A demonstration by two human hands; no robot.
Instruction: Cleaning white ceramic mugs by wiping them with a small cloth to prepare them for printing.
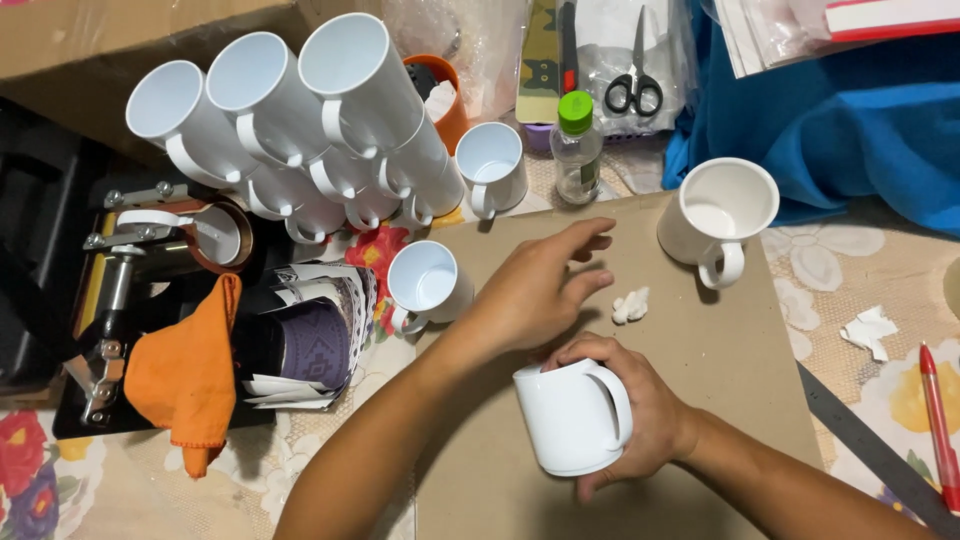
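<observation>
Right hand (640,420) grip clamps an upside-down white mug (570,415); left hand (535,285) open beside an empty mug (428,282).

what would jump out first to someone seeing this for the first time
The right hand grips a white mug held mouth-down over the brown board, with the left hand hovering open just above it. At upper left, a stack of white mugs lies on its side, mouths facing the camera.

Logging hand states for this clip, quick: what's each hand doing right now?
Left hand: open, fingers spread, holding nothing, above the cardboard sheet.
Right hand: closed around a white mug.
</observation>
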